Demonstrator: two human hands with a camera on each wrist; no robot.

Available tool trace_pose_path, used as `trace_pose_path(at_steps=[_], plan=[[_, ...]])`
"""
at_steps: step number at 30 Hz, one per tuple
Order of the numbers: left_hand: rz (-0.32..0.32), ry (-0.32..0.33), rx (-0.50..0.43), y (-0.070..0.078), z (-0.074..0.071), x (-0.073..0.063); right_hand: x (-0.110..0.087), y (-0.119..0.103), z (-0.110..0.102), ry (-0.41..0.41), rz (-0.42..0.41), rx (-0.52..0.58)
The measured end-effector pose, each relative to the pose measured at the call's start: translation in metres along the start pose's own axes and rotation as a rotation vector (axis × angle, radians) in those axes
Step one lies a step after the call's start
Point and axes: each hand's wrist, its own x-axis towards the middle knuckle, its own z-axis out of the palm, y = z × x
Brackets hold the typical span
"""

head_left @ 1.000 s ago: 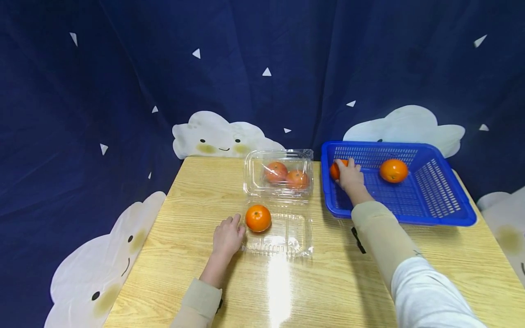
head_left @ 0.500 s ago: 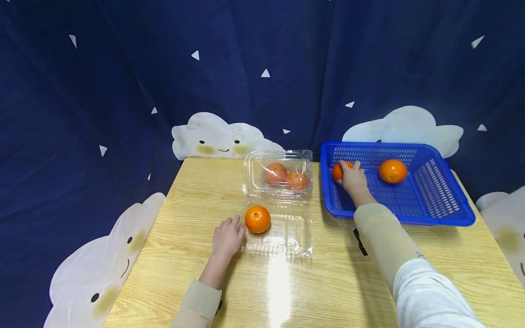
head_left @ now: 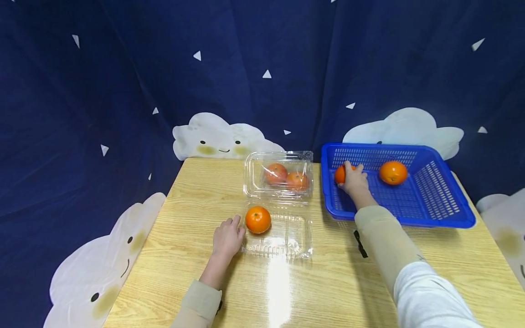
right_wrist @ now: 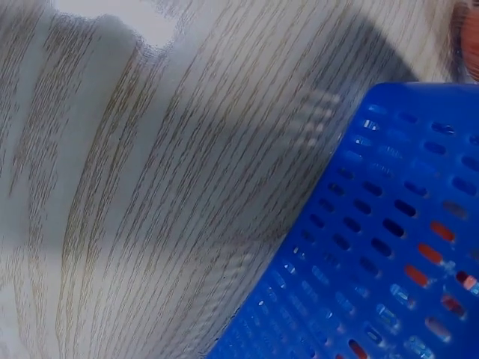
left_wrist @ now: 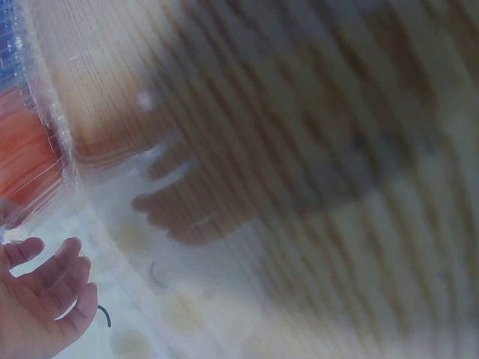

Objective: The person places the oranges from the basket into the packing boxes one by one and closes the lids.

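Note:
In the head view my right hand [head_left: 355, 181] reaches into the blue plastic basket [head_left: 434, 223] and grips an orange [head_left: 340, 174] near its left wall. Another orange [head_left: 393, 172] lies farther right in the basket. My left hand [head_left: 227, 236] rests at the left edge of a hinged clear plastic clamshell box [head_left: 301, 228], its fingers loosely bent. One orange [head_left: 258, 219] sits in the box's near half, just right of those fingers. Seen from the left wrist, the left hand [left_wrist: 45, 307] holds nothing. The basket wall [right_wrist: 389, 224] hides the right hand in the right wrist view.
Two reddish round fruits [head_left: 276, 173] show through the clamshell's raised far half. The wooden table [head_left: 197, 191] ends at a dark blue curtain [head_left: 254, 68] printed with clouds. Glare lies on the wood in front of the box.
Inside the basket, my right hand and the gripped orange have shifted slightly to the right and away from the left wall. My left hand stays where it was.

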Motion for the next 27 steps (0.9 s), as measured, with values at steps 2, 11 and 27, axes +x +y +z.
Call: trace_pose_path(at_steps=[2, 11, 27], plan=[[-0.001, 0.003, -0.002, 0.0, 0.0, 0.0, 0.0, 0.002, 0.001, 0.005, -0.008, 0.006], [-0.001, 0.001, -0.004, -0.001, 0.0, 0.0, -0.004, 0.003, -0.002, 0.039, -0.004, 0.055], [-0.005, -0.016, -0.013, -0.001, 0.001, -0.001, -0.016, -0.016, -0.013, 0.177, 0.001, 0.168]])
